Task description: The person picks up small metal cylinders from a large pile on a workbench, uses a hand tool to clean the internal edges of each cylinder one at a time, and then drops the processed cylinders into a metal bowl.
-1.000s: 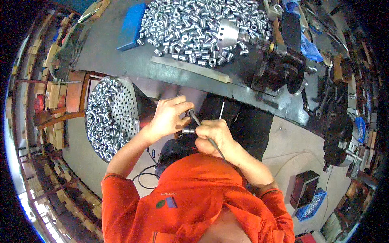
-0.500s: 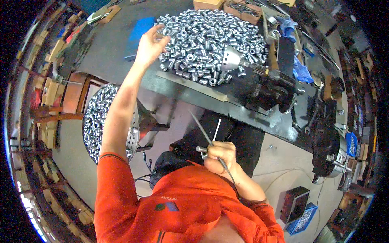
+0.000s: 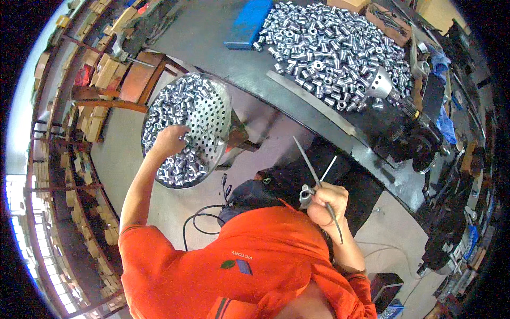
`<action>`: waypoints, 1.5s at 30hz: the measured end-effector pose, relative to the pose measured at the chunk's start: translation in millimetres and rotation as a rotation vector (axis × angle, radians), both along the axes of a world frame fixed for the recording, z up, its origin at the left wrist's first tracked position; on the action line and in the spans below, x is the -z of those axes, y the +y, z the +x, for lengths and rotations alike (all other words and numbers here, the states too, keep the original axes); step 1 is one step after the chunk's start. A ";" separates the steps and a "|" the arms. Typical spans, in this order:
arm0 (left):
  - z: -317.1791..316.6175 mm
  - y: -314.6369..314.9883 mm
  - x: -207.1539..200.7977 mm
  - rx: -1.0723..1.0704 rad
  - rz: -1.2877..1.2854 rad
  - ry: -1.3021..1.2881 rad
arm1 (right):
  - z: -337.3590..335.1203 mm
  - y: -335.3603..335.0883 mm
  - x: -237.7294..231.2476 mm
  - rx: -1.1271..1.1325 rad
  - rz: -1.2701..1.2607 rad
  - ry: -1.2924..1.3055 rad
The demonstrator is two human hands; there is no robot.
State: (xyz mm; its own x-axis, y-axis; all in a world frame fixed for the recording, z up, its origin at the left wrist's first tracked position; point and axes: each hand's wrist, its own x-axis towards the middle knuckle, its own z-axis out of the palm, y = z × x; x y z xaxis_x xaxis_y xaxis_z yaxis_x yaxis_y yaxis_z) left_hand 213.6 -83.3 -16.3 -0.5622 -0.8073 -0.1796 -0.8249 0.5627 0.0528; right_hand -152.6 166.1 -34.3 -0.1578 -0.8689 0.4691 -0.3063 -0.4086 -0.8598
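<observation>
My left hand (image 3: pixel 171 140), its fingers curled and partly hidden, is down among the metal bushings (image 3: pixel 179 169) in a round perforated metal pan (image 3: pixel 208 125). Whatever it may grip there is not visible. In front of my body my right hand (image 3: pixel 328 203) is closed around a long, thin, tapered grey file (image 3: pixel 309 157) that points up and to the left. The same hand pinches a small shiny metal bushing (image 3: pixel 306 191) at its thumb side. A thin white stick (image 3: pixel 329 168) shows just beyond the fingers; I cannot tell if it is held.
A large heap of similar bushings (image 3: pixel 324 48) covers the dark workbench (image 3: pixel 212 40), beside a blue box (image 3: pixel 248 24). A perforated metal cone (image 3: pixel 380 84) on a machine stands at the heap's right. A wooden chair (image 3: pixel 139 80) is behind the pan; shelves line the left.
My left hand has moved from the heap's left edge on the bench down into the pan, its fingers now curled. My right hand keeps the file and bushing. The view has turned left.
</observation>
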 end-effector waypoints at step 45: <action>-222.0 105.1 -28.8 0.360 0.940 0.645 | -5.6 -0.7 -6.7 -0.012 0.427 0.111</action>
